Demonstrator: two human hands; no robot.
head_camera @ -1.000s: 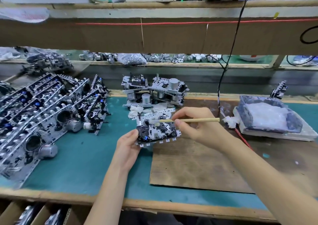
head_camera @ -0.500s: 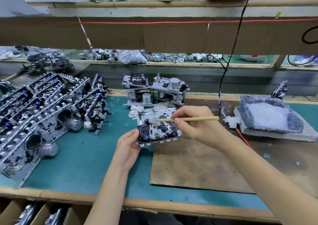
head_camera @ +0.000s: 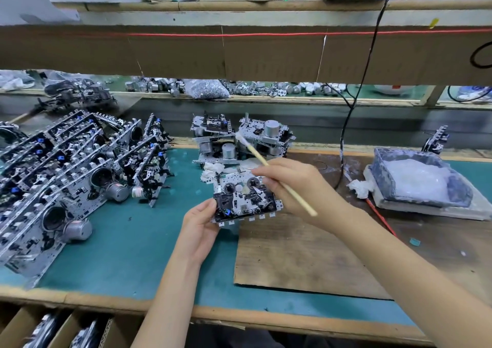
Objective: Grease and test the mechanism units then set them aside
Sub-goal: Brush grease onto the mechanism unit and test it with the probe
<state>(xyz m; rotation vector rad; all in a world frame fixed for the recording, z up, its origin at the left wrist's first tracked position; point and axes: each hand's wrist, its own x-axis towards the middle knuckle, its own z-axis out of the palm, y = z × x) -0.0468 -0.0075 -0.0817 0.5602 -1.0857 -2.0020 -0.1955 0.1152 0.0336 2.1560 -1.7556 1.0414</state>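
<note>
Dozens of mechanism units (head_camera: pixel 66 161) stand in packed rows across the left of the table (head_camera: pixel 127 241), probably the set-aside pile, kept within the left hand's reach. At the right of the frame sits a tray of white grease (head_camera: pixel 426 198), handy for dipping. At centre frame, the unit (head_camera: pixel 239 201) being worked is tilted toward the camera. The left hand (head_camera: pixel 201 225) grips its lower left corner to steady it. The right hand (head_camera: pixel 298 185) pinches a swab stick (head_camera: pixel 253 150) and hovers over the unit's right side. Half a second ago the swab lay level with its tip on the unit. Now it is swung up, tip toward the upper left, clear of the unit.
</note>
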